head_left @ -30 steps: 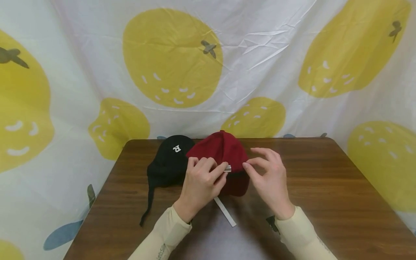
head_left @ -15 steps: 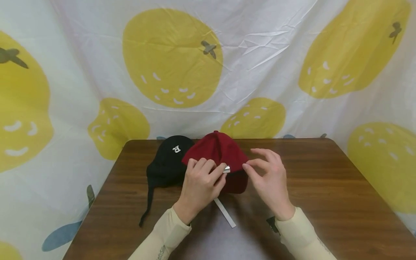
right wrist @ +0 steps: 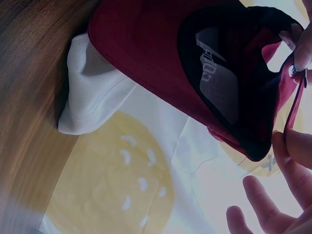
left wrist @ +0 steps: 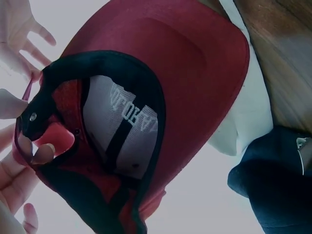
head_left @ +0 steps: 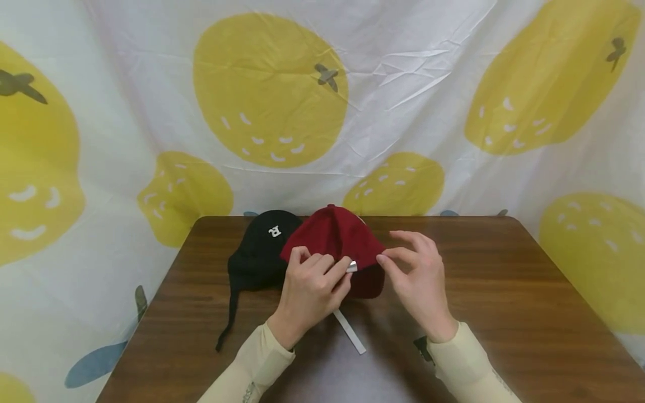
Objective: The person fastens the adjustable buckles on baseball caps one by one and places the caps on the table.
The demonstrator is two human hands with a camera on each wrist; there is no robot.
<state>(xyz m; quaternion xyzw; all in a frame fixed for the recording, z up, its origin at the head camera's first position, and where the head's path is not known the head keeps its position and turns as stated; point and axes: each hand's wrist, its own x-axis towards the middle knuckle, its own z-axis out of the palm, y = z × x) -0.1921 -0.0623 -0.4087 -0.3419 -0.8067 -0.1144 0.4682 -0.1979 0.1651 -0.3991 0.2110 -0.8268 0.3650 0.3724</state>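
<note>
Fingers [head_left: 339, 269] of my left hand [head_left: 308, 286] pinch the buckle [head_left: 352, 267], those of my right hand [head_left: 420, 280] the strap [right wrist: 292, 110]: sound holds for the red cap [head_left: 327, 234], likely light, soft-crowned, stiffer-brimmed. Its long axis runs away from me, brim [left wrist: 209, 83] pointing forward and downward, over the tabletop [head_left: 504, 291], right of the black cap [head_left: 259, 257].

Front cap [head_left: 335, 238] right of a second cap [head_left: 264, 254], table [head_left: 504, 291] beneath, cloth [head_left: 388, 117] behind.

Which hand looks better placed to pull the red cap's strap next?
Probably the right hand: it pinches the strap, apart from the silver clasp. The left hand grips the cap beside that clasp, so it seems better placed to hold steady.
</note>
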